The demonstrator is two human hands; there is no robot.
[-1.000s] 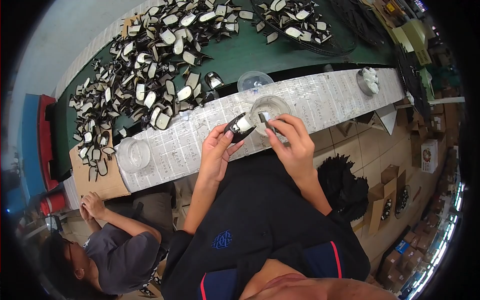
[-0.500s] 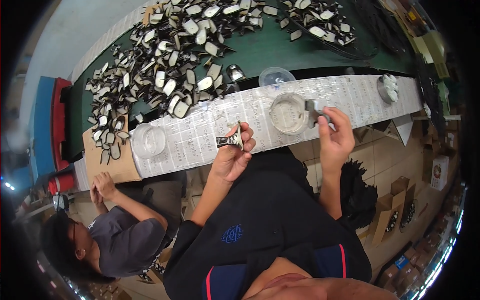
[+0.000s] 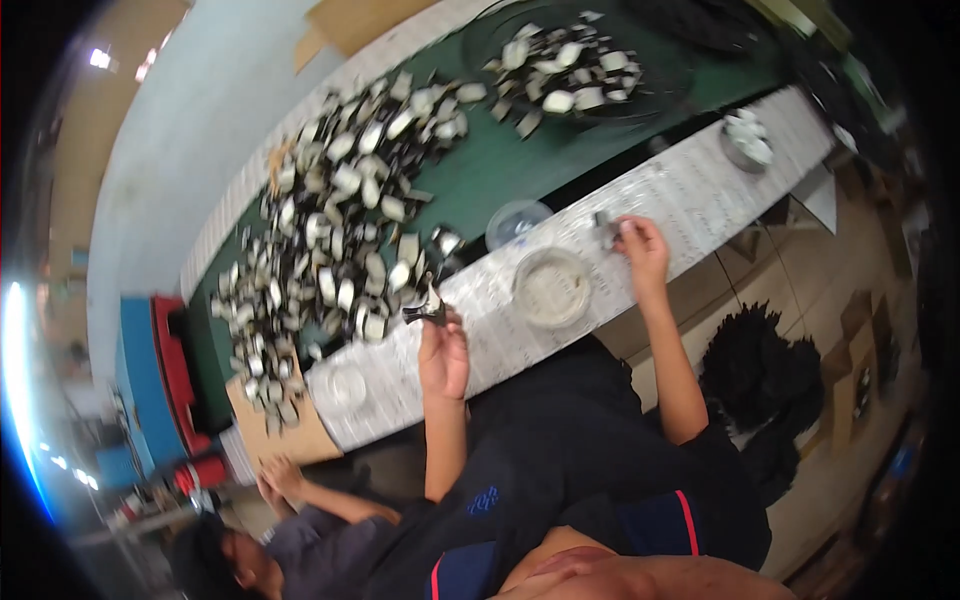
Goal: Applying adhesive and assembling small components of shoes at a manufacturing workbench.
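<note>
My left hand [image 3: 443,360] is raised over the near edge of the bench, its fingertips pinching a black shoe heel [image 3: 425,312] with a pale, cream-coloured top. To the right, my right hand [image 3: 643,255] grips a small dark grey piece [image 3: 604,229], too blurred to name. That piece is above the bench strip, just beyond a round clear bowl [image 3: 586,290]. Many similar black heels with whitish faces lie in a large pile [image 3: 340,210] on the green surface.
A second heel pile [image 3: 565,70] sits at the far right. A clear lid [image 3: 519,222], a clear dish [image 3: 347,388] and a metal tin [image 3: 742,156] holding white lumps stand along the bench. At the left, a co-worker's hands [image 3: 280,478] rest by a cardboard sheet [image 3: 310,435].
The view has turned, tilting the bench. My left hand has reached forward with the heel, toward the pile. The dark grey piece in my right hand has moved beyond the bowl.
</note>
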